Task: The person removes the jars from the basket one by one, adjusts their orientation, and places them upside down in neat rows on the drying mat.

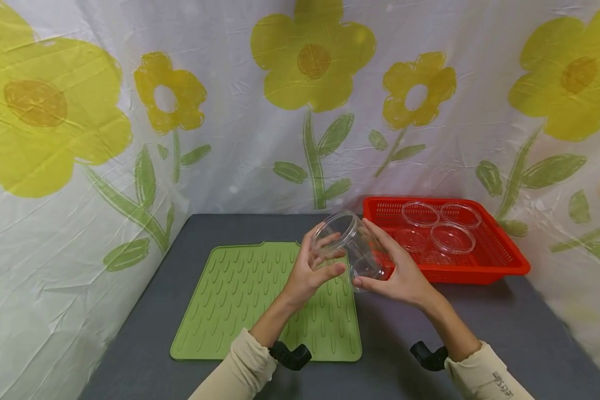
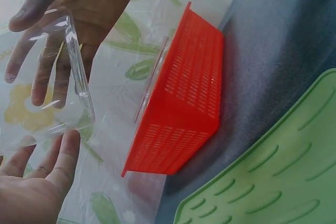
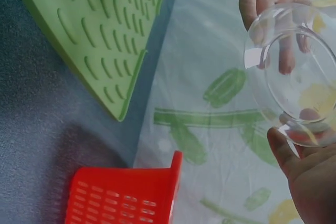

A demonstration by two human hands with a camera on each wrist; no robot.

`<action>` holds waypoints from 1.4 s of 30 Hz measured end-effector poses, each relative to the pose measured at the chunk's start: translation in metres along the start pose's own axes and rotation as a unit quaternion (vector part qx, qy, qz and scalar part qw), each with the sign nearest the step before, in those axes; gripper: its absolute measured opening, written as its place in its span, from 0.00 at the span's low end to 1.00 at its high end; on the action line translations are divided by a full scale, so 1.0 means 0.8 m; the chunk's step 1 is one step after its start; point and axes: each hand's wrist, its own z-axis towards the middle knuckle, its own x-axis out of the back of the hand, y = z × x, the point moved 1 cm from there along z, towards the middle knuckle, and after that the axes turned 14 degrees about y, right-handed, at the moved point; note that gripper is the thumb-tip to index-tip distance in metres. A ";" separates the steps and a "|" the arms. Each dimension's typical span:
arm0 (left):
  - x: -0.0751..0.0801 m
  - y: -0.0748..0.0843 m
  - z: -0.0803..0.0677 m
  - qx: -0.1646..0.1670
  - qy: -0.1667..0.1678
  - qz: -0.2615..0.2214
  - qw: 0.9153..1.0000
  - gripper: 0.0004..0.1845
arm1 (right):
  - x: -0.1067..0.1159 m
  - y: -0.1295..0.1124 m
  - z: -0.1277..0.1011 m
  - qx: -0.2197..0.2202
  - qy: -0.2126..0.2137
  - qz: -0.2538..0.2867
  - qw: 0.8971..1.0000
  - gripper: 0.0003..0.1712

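Head view first: behind everything, at 12 o'clock, hangs a backdrop (image 1: 230, 83), and before it your surface (image 1: 145, 355) carries the work, which looks partway through. From the jar you are holding, the green mat (image 1: 230, 311) lies toward 8 o'clock, with no jar standing on it. The red basket (image 1: 460, 273) sits at 3 o'clock with three other jars (image 1: 452, 241) in it, none of them in your hands. Your left grip (image 1: 305, 272) and right grip (image 1: 405, 272) are both curled round one clear jar (image 1: 351, 247), raised above the surface between mat and basket. Setting that jar down is not yet done, so I judge its handling unfinished.

As for materials, the backdrop is thin, creased sheeting printed with yellow flowers and green stems. Your surface is dark grey and matt, finely speckled in the right wrist view. The mat looks like soft rubber, round-cornered, patterned with rows of long, narrow ridges. The basket seems to be stiff, glossy plastic with slotted walls and a solid rim. Your jar is a smooth, see-through cylinder, probably hard plastic, tilted so its thick-ringed end points toward 10 o'clock; I cannot tell whether anything closes it.
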 end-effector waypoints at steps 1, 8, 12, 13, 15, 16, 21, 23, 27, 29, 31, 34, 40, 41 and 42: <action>0.001 0.000 -0.001 0.005 -0.001 0.001 1.000 0.59 | -0.001 0.001 -0.001 0.000 0.001 0.000 1.000 0.63; 0.005 0.001 -0.006 0.039 -0.010 0.018 0.999 0.60 | -0.001 0.007 -0.008 -0.001 0.004 -0.015 1.000 0.62; 0.011 0.006 -0.006 0.043 -0.003 0.040 0.998 0.59 | -0.001 0.011 -0.012 0.005 0.007 -0.051 0.999 0.62; 0.013 0.007 -0.006 0.040 0.001 0.046 0.998 0.59 | -0.002 0.012 -0.012 0.006 0.007 -0.061 0.998 0.62; 0.018 0.009 -0.005 0.033 0.007 0.056 0.998 0.58 | -0.003 0.013 -0.013 0.008 0.005 -0.076 0.997 0.62; 0.020 0.010 -0.005 0.027 0.008 0.058 0.998 0.58 | -0.004 0.013 -0.014 0.007 0.003 -0.080 0.997 0.62; 0.028 0.015 -0.004 -0.010 0.006 0.091 0.996 0.57 | -0.007 0.013 -0.016 0.010 -0.010 -0.087 0.996 0.62; 0.031 0.018 -0.004 -0.025 0.005 0.121 0.992 0.55 | -0.008 0.013 -0.016 0.014 -0.014 -0.090 0.996 0.61; 0.034 0.022 -0.004 -0.052 0.002 0.191 0.980 0.54 | -0.010 0.010 -0.017 0.023 -0.022 -0.099 0.995 0.61; 0.035 0.024 -0.004 -0.058 0.001 0.219 0.974 0.54 | -0.010 0.010 -0.017 0.031 -0.028 -0.107 0.993 0.61; 0.035 0.027 -0.005 -0.058 0.000 0.238 0.970 0.54 | -0.011 0.009 -0.017 0.042 -0.033 -0.117 0.992 0.61; 0.035 0.028 -0.005 -0.057 -0.002 0.257 0.965 0.53 | -0.013 0.009 -0.017 0.060 -0.043 -0.128 0.989 0.61; 0.034 0.032 -0.006 -0.064 -0.017 0.290 0.955 0.47 | -0.016 0.008 -0.017 0.094 -0.053 -0.156 0.982 0.62; 0.034 0.032 -0.006 -0.065 -0.020 0.292 0.954 0.45 | -0.017 0.008 -0.017 0.096 -0.054 -0.160 0.981 0.63; 0.034 0.032 -0.006 -0.066 -0.021 0.294 0.953 0.43 | -0.018 0.007 -0.018 0.097 -0.056 -0.163 0.980 0.63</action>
